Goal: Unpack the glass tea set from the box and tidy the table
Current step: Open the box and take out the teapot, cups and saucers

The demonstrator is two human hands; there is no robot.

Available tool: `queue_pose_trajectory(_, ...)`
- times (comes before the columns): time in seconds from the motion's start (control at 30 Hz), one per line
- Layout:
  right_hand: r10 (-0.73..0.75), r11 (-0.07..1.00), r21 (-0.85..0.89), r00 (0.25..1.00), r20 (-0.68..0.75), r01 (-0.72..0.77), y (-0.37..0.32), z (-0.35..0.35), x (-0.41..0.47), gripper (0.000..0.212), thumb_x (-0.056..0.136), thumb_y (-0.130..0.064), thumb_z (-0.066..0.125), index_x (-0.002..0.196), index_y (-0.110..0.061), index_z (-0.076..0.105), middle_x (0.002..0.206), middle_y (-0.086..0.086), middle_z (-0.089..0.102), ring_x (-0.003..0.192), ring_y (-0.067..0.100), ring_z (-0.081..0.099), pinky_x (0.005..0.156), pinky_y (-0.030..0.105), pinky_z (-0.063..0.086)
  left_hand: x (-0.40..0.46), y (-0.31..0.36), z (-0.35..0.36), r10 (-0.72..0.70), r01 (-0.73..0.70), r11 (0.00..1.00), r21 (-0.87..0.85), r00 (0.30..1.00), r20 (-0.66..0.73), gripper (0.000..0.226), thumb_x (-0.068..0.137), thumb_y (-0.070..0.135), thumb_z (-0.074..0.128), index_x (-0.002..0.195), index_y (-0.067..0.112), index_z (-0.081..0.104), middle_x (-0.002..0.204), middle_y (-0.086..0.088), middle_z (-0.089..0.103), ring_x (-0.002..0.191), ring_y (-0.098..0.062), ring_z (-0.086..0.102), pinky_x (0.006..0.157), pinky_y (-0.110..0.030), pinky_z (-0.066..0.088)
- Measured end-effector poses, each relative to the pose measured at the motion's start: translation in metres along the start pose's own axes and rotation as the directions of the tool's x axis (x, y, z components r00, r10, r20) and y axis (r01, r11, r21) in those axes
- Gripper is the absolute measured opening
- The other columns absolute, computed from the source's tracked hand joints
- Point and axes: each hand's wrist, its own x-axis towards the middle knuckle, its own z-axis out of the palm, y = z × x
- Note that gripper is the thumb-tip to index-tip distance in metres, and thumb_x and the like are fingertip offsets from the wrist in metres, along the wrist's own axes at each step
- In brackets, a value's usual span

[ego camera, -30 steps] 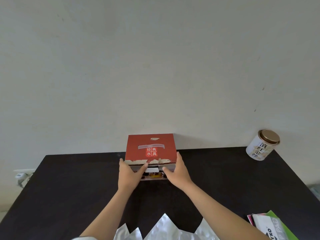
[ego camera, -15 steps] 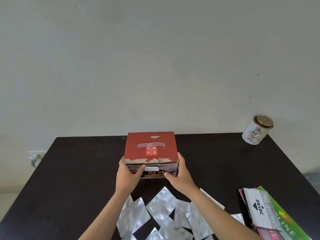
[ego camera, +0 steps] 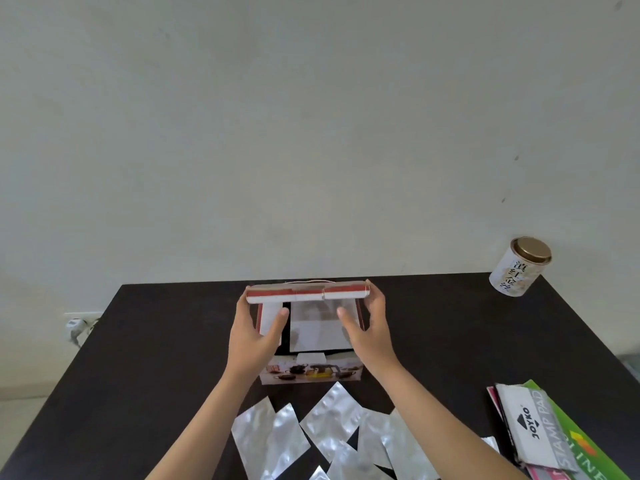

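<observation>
Nearest edge of the dark rectangular table (ego camera: 138,375): crinkled silver foil sachets (ego camera: 329,441) are lying scattered and overlapping. At near right, a stack of printed paper pads and a green-covered booklet (ego camera: 550,434) is sitting, the top one marked as a stamp pad.

Middle of the table: the red cardboard tea-set box (ego camera: 311,370) is standing just beyond the sachets, its near face carrying a photo of a teapot and cups. Its hinged red lid (ego camera: 307,293) is standing raised, edge toward the viewer. The left hand (ego camera: 254,336) is gripping the lid's left end, thumb reaching under toward a white inner flap. The right hand (ego camera: 370,332) is gripping the lid's right end, thumb lying across a pale sheet of packing (ego camera: 320,329) that is covering the contents. The hands are apart, one at each end of the lid. No glassware is showing; the tea set is presumably sitting inside, under the packing.

Far right corner: a white cylindrical tin with a bronze lid (ego camera: 521,266) is standing near the pale wall (ego camera: 311,133).

Judgement: the opening step is in hand, and unpacking proper is not yet begun. The next move is calling for folding the lid fully back, then lifting the packing sheet clear, gently, since glass is likely lying just beneath.
</observation>
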Motion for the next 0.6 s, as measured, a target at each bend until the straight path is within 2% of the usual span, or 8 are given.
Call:
queue_pose_trajectory(0.07,-0.027,0.994,-0.101,0.999,0.031,0.03,0.0,0.005,0.023,0.074,0.085,-0.043,0.066,0.145,-0.036,0.023,0.144,-0.025,0.036,0.136,-0.003,0.032,0.115,0.035,0.027,0.018,0.006,0.002,0.046,-0.047,0.999,0.016,0.997,0.059,0.059,0.086,0.036,0.063,0.135,0.041,0.031,0.125,0.038,0.041,0.112,0.023,0.039,0.094,-0.015,0.034)
queue_pose_trajectory(0.13,0.001,0.956,-0.294,0.999,0.045,0.012,0.005,0.01,0.045,0.081,0.083,-0.062,0.056,0.148,-0.042,0.013,0.153,-0.024,0.024,0.142,0.003,0.022,0.118,0.05,0.016,0.038,0.001,0.008,0.075,-0.087,0.993,0.076,0.986,0.145,0.067,0.088,0.04,0.057,0.142,0.044,0.019,0.133,0.04,0.031,0.122,0.015,0.034,0.1,-0.021,0.032)
queue_pose_trajectory(0.23,0.056,0.849,-0.528,0.994,0.09,0.0,0.02,0.013,0.064,0.083,0.088,-0.061,0.048,0.152,-0.036,0.002,0.16,-0.016,0.004,0.147,0.008,0.008,0.117,0.056,0.0,0.063,-0.024,0.02,-0.006,-0.072,0.957,0.282,0.964,0.267,0.073,0.09,0.053,0.042,0.149,0.033,0.005,0.155,0.016,0.014,0.142,-0.007,0.016,0.116,-0.041,0.02)
queue_pose_trajectory(0.27,0.071,0.814,-0.581,0.99,0.118,0.011,0.025,0.014,0.067,0.082,0.09,-0.059,0.047,0.152,-0.032,0.001,0.161,-0.013,0.001,0.147,0.01,0.004,0.117,0.056,0.0,0.068,-0.034,0.024,-0.057,-0.055,0.932,0.359,0.954,0.294,0.073,0.092,0.054,0.036,0.15,0.026,0.001,0.158,0.009,0.005,0.145,-0.009,0.006,0.118,-0.046,0.014)
queue_pose_trajectory(0.33,0.101,0.733,-0.678,0.98,0.174,0.045,0.033,0.016,0.069,0.081,0.092,-0.056,0.045,0.153,-0.026,0.001,0.161,-0.007,-0.006,0.148,0.012,-0.004,0.117,0.057,0.003,0.073,-0.049,0.032,-0.097,-0.069,0.884,0.463,0.94,0.327,0.069,0.096,0.051,0.028,0.15,0.02,0.0,0.158,0.007,-0.008,0.144,-0.008,-0.01,0.119,-0.047,0.009)
queue_pose_trajectory(0.4,0.119,0.67,-0.74,0.974,0.195,0.066,0.038,0.019,0.071,0.08,0.093,-0.058,0.042,0.153,-0.022,0.004,0.161,-0.004,-0.012,0.148,0.014,-0.009,0.118,0.056,0.005,0.075,-0.058,0.036,-0.078,-0.102,0.865,0.491,0.939,0.334,0.064,0.098,0.046,0.024,0.151,0.017,0.003,0.158,0.007,-0.011,0.142,-0.005,-0.016,0.119,-0.046,0.009)
queue_pose_trajectory(0.47,0.105,0.615,-0.784,0.975,0.195,0.091,0.038,0.019,0.071,0.076,0.094,-0.057,0.04,0.153,-0.02,0.01,0.161,-0.001,-0.013,0.148,0.017,-0.01,0.116,0.056,0.003,0.076,-0.06,0.036,-0.056,-0.104,0.875,0.473,0.949,0.311,0.057,0.1,0.037,0.025,0.151,0.016,0.008,0.158,0.007,-0.008,0.142,-0.004,-0.013,0.12,-0.043,0.01)
queue_pose_trajectory(0.6,0.109,0.473,-0.871,0.973,0.205,0.13,0.031,0.03,0.059,0.072,0.094,-0.059,0.033,0.152,-0.019,0.015,0.161,0.008,-0.007,0.147,0.024,-0.013,0.113,0.053,-0.01,0.077,-0.062,0.036,-0.011,-0.127,0.877,0.464,0.959,0.282,0.051,0.1,0.018,0.029,0.15,0.013,0.016,0.158,0.007,-0.002,0.145,-0.006,-0.006,0.114,-0.022,0.004)
